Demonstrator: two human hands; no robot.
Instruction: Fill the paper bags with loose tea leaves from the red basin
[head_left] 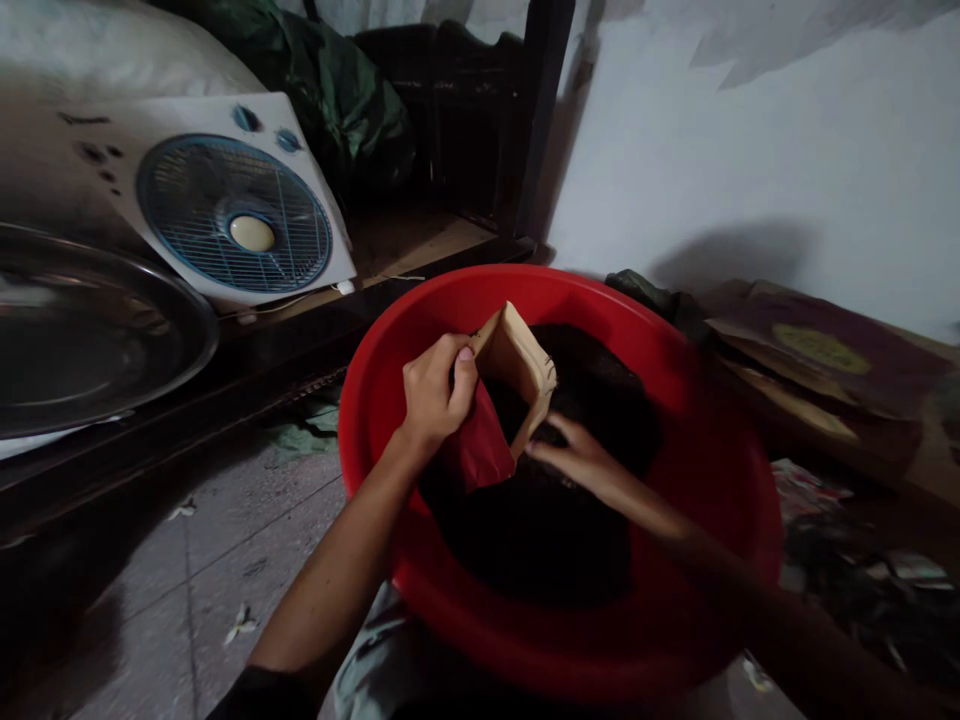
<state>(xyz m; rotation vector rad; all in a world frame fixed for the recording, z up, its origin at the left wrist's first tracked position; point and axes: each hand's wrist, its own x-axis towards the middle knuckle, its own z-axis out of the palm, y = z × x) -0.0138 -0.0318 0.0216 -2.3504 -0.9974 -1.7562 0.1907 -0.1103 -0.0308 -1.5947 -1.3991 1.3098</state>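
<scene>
A big red plastic basin (720,470) sits in front of me, holding a heap of dark loose material (592,400). My left hand (435,395) is closed on the rim of a small paper bag (514,375), red outside and tan inside, holding it open and tilted over the heap. My right hand (581,460) lies beside the bag's mouth, fingers stretched toward the dark material and touching the bag's lower edge.
A white box fan (236,215) leans at the back left, beside a large metal tray (90,340). Dark wooden furniture (480,110) stands behind the basin. Flattened packets and papers (817,370) lie at the right by the white wall. The tiled floor (187,580) shows at lower left.
</scene>
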